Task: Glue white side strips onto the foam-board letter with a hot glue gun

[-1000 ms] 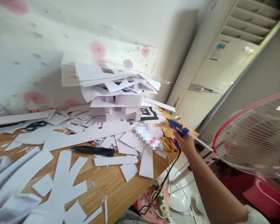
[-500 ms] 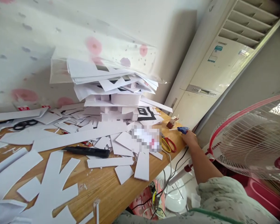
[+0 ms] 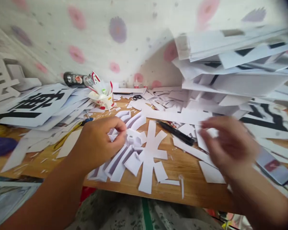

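My left hand (image 3: 103, 140) hovers at the left of a cluster of white foam-board pieces. Its fingers are curled, thumb and forefinger closed in a pinch; what they hold, if anything, is hidden. Close to the fingertips stand bent white strips on edge, a letter-like piece (image 3: 134, 139). A flat branched white cutout (image 3: 150, 153) lies between the hands. My right hand (image 3: 228, 143), blurred by motion, is raised over scraps on the right, thumb and forefinger apart, with nothing visible between them. A black utility knife (image 3: 176, 132) lies on the wooden table (image 3: 132, 186) between them.
Printed sheets (image 3: 36, 105) are piled at left, beside a paper cup (image 3: 103, 100) and a dark bottle (image 3: 74, 80). Black scissors (image 3: 137, 97) lie at the back. A tall stack of white boards (image 3: 230, 64) leans out at right, with a phone (image 3: 276, 166) near the edge.
The view has swung left. My right hand has come back from the table's right end, where it was on a blue tool, and no longer has it. My left hand has come into view.
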Tool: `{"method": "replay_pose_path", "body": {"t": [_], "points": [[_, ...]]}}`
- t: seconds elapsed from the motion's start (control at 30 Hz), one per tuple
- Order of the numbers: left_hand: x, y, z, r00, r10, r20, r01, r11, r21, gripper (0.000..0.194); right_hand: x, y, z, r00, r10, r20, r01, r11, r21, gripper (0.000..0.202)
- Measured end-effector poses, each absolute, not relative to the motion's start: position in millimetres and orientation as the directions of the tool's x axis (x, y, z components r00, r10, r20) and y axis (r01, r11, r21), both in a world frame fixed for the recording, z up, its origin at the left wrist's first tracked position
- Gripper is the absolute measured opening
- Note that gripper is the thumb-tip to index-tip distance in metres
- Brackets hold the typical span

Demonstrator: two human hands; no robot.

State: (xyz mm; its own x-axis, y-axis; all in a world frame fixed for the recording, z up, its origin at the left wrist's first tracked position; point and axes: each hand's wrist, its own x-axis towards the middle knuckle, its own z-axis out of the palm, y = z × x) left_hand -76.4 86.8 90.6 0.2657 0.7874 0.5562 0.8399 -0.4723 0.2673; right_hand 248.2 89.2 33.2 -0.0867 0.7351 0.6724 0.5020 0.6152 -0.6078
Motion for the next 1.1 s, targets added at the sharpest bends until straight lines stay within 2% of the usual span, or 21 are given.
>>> {"method": "replay_pose_path", "body": {"t": [0.03, 0.1, 0.17, 0.27, 0.33, 0.47, 0.67, 0.87, 1.1], "points": [[-74, 87, 89, 0.251, 0.782, 0.571, 0.841, -0.468, 0.271, 0.009, 214, 96, 41, -0.226, 0.627, 0.746, 0.448, 0.747, -0.492, 0.027], [-70, 86, 83, 0.227, 0.789, 0.571, 0.852, -0.445, 0.276, 0.009, 164, 110, 49, -0.343, 0.566, 0.750, 0.349, 0.818, -0.458, 0.022], [-70, 84, 74, 0.241, 0.778, 0.580, 0.856, -0.452, 0.251, 0.010, 140, 123, 45, -0.267, 0.634, 0.726, 0.312, 0.770, -0.557, 0.017], [-74, 79, 62, 0.269, 0.740, 0.616, 0.863, -0.469, 0.187, 0.009, 136, 133, 23, -0.115, 0.804, 0.584, 0.291, 0.589, -0.754, 0.010], [-76, 78, 59, 0.269, 0.732, 0.626, 0.874, -0.458, 0.160, 0.009, 140, 136, 6, -0.119, 0.863, 0.491, 0.290, 0.504, -0.814, 0.007], [-74, 82, 62, 0.294, 0.776, 0.558, 0.886, -0.441, 0.146, 0.007, 140, 142, -17, -0.195, 0.884, 0.425, 0.320, 0.467, -0.824, 0.009], [-65, 97, 63, 0.376, 0.811, 0.449, 0.876, -0.469, 0.113, 0.012, 141, 153, -24, -0.193, 0.901, 0.388, 0.330, 0.432, -0.839, 0.010], [-59, 104, 53, 0.481, 0.751, 0.453, 0.826, -0.561, 0.054, 0.010, 145, 154, -23, -0.144, 0.924, 0.355, 0.325, 0.383, -0.865, 0.010], [-54, 106, 41, 0.591, 0.694, 0.411, 0.765, -0.643, -0.015, 0.020, 145, 153, -24, -0.135, 0.923, 0.359, 0.322, 0.384, -0.865, 0.009]]}}
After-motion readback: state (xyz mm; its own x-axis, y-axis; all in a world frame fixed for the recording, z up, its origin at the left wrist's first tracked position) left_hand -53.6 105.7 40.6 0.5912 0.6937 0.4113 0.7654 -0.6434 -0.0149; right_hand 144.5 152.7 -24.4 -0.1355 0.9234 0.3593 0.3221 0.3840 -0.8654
